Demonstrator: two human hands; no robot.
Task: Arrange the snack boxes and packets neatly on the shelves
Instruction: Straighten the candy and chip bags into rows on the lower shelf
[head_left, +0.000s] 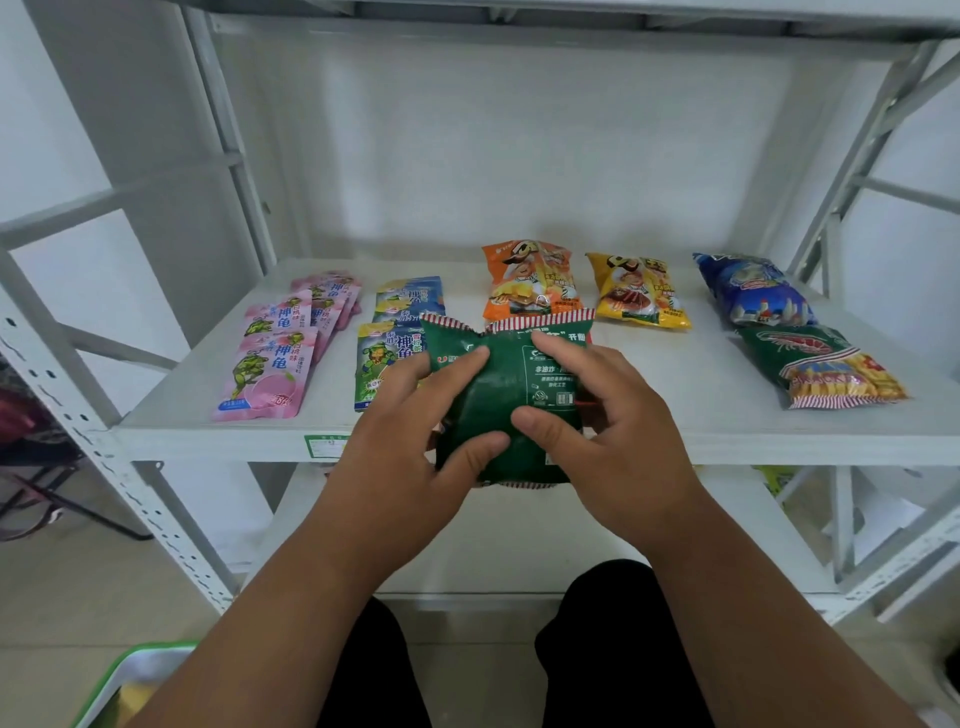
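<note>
Head view: a green snack packet (498, 405) with red-and-white striped ends is being held by both hands just in front of the front edge of the middle shelf (675, 431), printed back facing up. The left hand (410, 441) is being pressed against the packet's left side, index finger and thumb curled onto it; the right hand (597, 431) is being kept on the right side, thumb across the face and fingers (561, 348) hooked over the upper part. Both hands are thus grasping the packet, which is not yet being rested on the shelf.

Progress, as judged from the layout: most of the row is already being occupied. From left to right are being displayed a stack of pink pouches (275, 353), blue-and-green pouches (395, 338) partly hidden behind the held packet, an orange chip bag (530, 280), a yellow chip bag (639, 291), a blue bag (753, 291) and, in front of it, a green prawn-cracker bag (821, 369). Open shelf surface is being left in front of the orange and yellow bags, where the held packet is probably being directed. A green-rimmed tray (130, 675) is being seen at the lower left; its contents cannot be told, so the number of items left is uncertain. A lower shelf (519, 540) is largely being hidden.
</note>
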